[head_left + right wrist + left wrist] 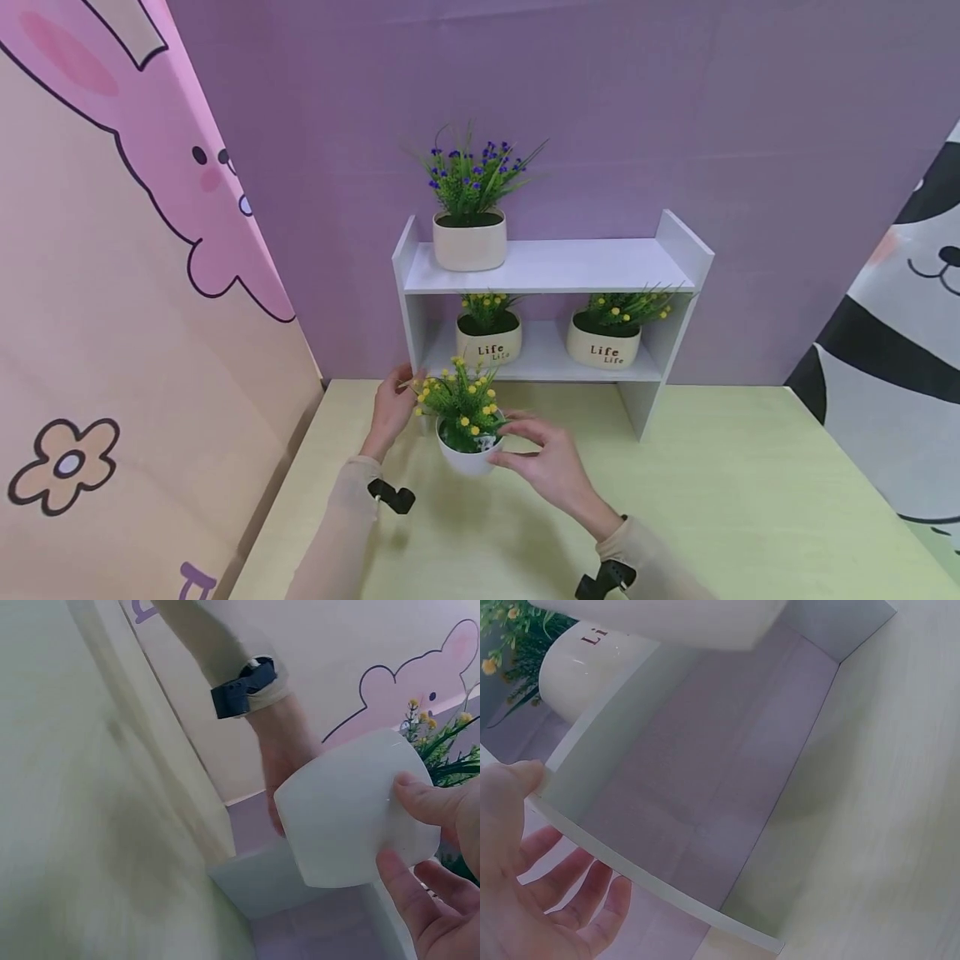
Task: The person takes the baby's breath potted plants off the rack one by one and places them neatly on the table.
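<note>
Yellow flowers (474, 430), apparently white pot (349, 814)

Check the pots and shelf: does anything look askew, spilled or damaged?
Nothing stands out. On the white shelf, the purple-flowered pot, left lettered pot and right lettered pot stand upright, and no spill or breakage shows. The yellow-flowered pot is off the table, but the right hand grips it.

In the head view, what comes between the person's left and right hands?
The white pot with its yellow-flowered plant shows between the left hand and right hand in the head view; the right hand holds it.
</note>
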A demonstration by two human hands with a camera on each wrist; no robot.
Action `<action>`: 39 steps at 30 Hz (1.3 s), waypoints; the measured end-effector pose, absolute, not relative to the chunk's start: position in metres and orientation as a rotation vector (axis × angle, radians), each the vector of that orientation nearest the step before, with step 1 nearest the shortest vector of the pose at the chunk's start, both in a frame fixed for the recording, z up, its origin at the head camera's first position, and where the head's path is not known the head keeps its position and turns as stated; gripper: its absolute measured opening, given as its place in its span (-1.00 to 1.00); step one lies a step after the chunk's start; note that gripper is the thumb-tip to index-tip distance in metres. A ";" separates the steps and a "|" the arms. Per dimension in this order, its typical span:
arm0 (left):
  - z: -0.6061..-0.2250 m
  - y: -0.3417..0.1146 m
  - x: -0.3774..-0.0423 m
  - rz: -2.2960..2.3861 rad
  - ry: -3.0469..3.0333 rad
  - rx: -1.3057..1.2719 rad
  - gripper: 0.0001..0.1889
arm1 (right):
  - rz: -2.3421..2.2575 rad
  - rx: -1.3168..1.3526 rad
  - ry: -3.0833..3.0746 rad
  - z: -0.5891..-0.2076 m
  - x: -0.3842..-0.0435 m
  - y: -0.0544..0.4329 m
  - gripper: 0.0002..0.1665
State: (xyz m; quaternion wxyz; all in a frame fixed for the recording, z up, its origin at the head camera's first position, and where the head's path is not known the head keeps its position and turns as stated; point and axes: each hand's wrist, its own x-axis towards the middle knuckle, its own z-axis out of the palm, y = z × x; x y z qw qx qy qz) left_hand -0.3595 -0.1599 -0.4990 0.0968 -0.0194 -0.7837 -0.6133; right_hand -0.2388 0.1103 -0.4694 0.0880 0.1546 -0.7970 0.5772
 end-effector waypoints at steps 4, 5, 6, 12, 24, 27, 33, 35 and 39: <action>-0.498 -0.161 -0.359 -1.811 -2.332 -0.073 -0.35 | 1.662 0.459 -2.389 -0.479 -0.239 0.106 -0.67; -0.497 -0.161 -0.359 -1.805 -2.334 -0.081 -0.35 | 1.653 0.458 -2.394 -0.481 -0.239 0.104 -0.68; -0.497 -0.162 -0.359 -1.801 -2.337 -0.085 -0.36 | 1.663 0.458 -2.393 -0.483 -0.239 0.103 -0.68; -0.498 -0.163 -0.356 -1.845 -2.317 -0.102 -0.40 | 1.639 0.452 -2.400 -0.497 -0.235 0.096 -0.68; -0.494 -0.156 -0.354 -1.822 -2.315 -0.043 -0.39 | 1.647 0.449 -2.415 -0.522 -0.239 0.090 -0.67; -0.495 -0.156 -0.355 -1.806 -2.333 -0.027 -0.38 | 1.618 0.467 -2.430 -0.526 -0.240 0.089 -0.66; -0.495 -0.156 -0.357 -1.786 -2.344 -0.032 -0.35 | 1.617 0.448 -2.437 -0.534 -0.243 0.087 -0.67; -0.494 -0.156 -0.357 -1.782 -2.349 -0.030 -0.36 | 1.601 0.456 -2.438 -0.537 -0.244 0.087 -0.68; -0.493 -0.153 -0.359 -1.786 -2.348 -0.059 -0.38 | 1.598 0.460 -2.442 -0.541 -0.245 0.086 -0.68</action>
